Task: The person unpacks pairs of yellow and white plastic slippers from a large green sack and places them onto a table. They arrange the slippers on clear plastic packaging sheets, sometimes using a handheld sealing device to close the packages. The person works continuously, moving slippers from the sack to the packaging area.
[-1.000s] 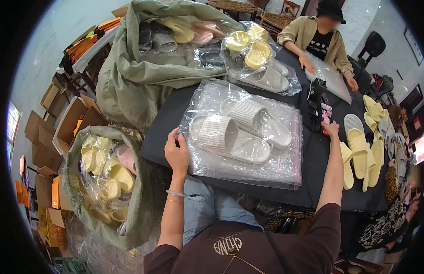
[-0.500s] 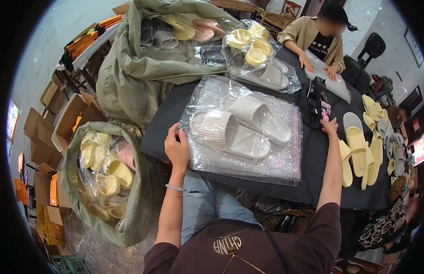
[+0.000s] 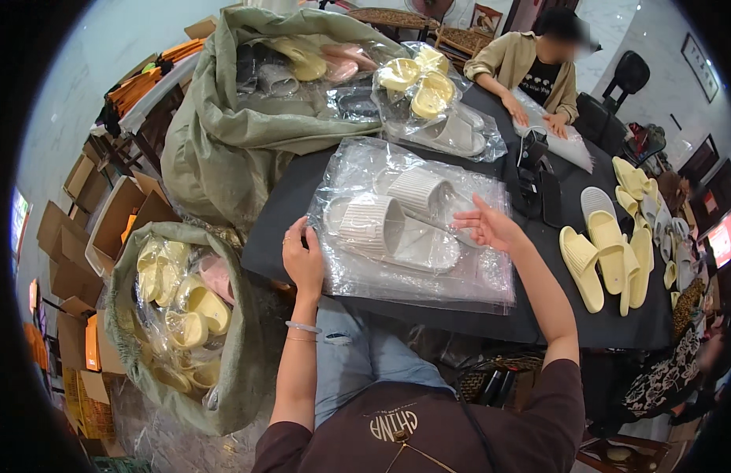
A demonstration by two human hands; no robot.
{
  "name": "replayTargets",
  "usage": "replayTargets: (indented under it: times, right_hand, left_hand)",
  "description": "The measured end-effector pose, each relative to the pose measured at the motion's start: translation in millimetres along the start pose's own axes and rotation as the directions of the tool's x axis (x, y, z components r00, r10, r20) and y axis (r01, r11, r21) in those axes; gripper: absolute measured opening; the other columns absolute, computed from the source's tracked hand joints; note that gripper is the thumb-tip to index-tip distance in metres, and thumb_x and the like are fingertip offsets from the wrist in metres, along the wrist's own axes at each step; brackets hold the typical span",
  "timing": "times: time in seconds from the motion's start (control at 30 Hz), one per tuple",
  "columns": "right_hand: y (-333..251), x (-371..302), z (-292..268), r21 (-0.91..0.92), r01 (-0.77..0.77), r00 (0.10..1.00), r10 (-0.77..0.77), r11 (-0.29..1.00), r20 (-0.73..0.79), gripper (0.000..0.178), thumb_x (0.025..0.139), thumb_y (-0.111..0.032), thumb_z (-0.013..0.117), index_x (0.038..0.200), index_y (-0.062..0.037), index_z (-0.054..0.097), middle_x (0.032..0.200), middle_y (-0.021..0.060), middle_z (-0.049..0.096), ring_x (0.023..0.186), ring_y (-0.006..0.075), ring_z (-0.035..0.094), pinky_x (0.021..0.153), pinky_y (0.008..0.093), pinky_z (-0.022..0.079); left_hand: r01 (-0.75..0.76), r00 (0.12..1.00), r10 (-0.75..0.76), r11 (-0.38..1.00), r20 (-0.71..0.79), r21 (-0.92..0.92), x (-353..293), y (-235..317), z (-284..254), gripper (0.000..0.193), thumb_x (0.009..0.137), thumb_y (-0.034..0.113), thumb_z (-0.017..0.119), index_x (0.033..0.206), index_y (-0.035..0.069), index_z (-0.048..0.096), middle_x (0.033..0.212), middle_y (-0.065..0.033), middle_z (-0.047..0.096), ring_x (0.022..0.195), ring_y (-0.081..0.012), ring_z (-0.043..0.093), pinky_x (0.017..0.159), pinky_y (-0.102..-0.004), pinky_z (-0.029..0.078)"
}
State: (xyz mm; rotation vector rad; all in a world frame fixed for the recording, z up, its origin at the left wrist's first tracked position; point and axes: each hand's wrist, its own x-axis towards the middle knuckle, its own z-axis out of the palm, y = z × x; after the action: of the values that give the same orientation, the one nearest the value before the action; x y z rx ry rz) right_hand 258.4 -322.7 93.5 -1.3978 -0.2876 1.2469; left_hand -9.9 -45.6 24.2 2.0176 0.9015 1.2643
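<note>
A pair of pale grey ribbed slides [image 3: 371, 224] lies inside a clear plastic bag [image 3: 476, 288] on the black-covered table. At the bag's left edge is my left hand [image 3: 303, 258], its fingers bent and closed on the plastic. My right hand [image 3: 491, 225] hovers over the right part of the bag, palm turned inward, fingers stretched out and holding nothing. Beyond it, a dark flat device [image 3: 550, 199] stands next to a black stand [image 3: 528, 169].
Bagged yellow slippers [image 3: 432, 94] sit beyond the bag, next to a large green sack [image 3: 215, 150]. Another green sack [image 3: 247, 370] holds bagged slippers at left. Loose yellow slides [image 3: 582, 268] lie at right. A co-worker [image 3: 531, 71] flattens clear plastic across the table.
My right hand has left the pink-faced device and moved left over the bag, its fingers opening out. That device's face now looks dark. My left hand has stayed at the bag's edge.
</note>
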Motion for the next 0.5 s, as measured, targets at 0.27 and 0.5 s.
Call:
replayTargets:
  times: [0.27, 0.5]
  right_hand:
    - [-5.1, -6.7, 25.4, -0.058, 0.386, 0.881, -0.386, 0.921, -0.272, 0.015, 0.088, -0.018, 0.065, 0.087, -0.0057, 0.058, 0.073, -0.0027, 0.053, 0.052, 0.0013, 0.041, 0.044, 0.0167, 0.032]
    - [2.6, -23.7, 8.4, 0.078, 0.565, 0.814, -0.54, 0.821, -0.212, 0.015, 0.09, -0.017, 0.061, 0.097, -0.0034, 0.062, 0.079, -0.0007, 0.059, 0.058, 0.003, 0.047, 0.05, 0.0193, 0.036]
  left_hand:
    - [0.049, 0.996, -0.053, 0.996, -0.065, -0.073, -3.5, -3.3, 1.4, 0.021, 0.093, 0.012, 0.052, 0.108, 0.002, 0.063, 0.096, -0.0135, 0.067, 0.084, -0.0274, 0.063, 0.075, -0.0362, 0.048]
    - [0.098, 0.991, -0.11, 0.984, -0.076, -0.148, -6.7, -1.1, -2.3, 0.028, 0.091, 0.01, 0.053, 0.117, 0.002, 0.059, 0.087, -0.0108, 0.065, 0.075, -0.0229, 0.06, 0.072, -0.0338, 0.048]
